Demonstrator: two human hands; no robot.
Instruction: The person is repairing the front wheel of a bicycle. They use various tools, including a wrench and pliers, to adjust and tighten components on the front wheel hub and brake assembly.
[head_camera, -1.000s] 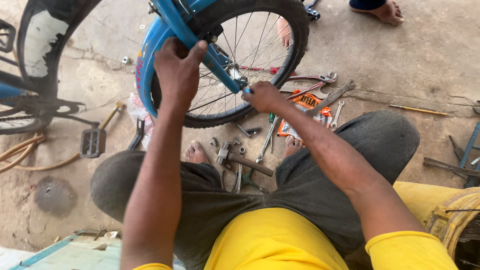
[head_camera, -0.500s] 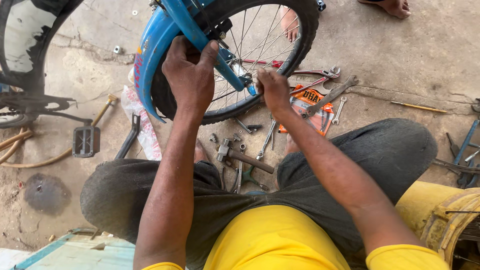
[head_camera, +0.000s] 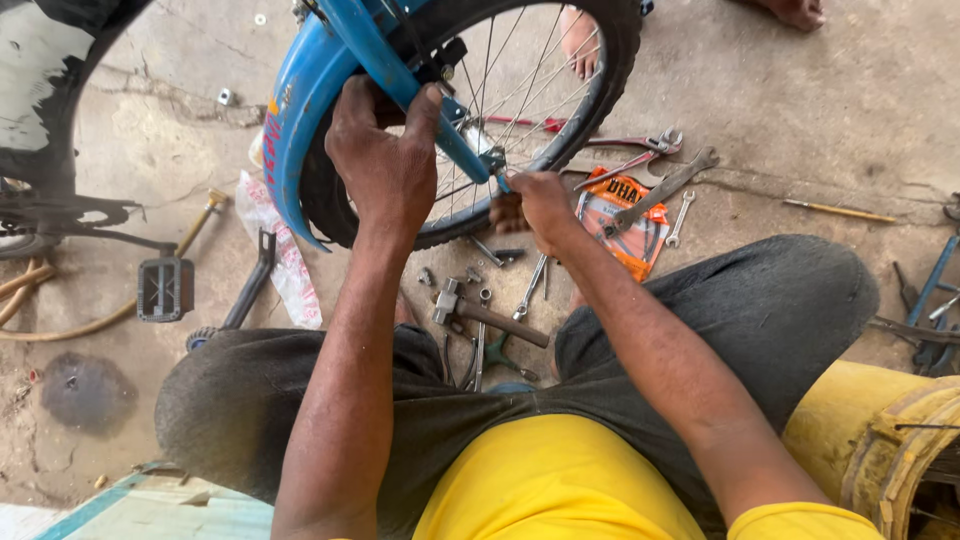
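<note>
Fingers (head_camera: 420, 105) around blue fork blade (head_camera: 385, 62)

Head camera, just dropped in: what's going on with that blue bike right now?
A person sits on the ground with a small blue bicycle in front of them. The left hand grips the blue fork leg beside the spoked wheel. The right hand is closed at the lower end of the fork, near the wheel's hub; what it holds is hidden. A hammer, spanners and an orange packet lie on the concrete floor between the knees and the wheel.
</note>
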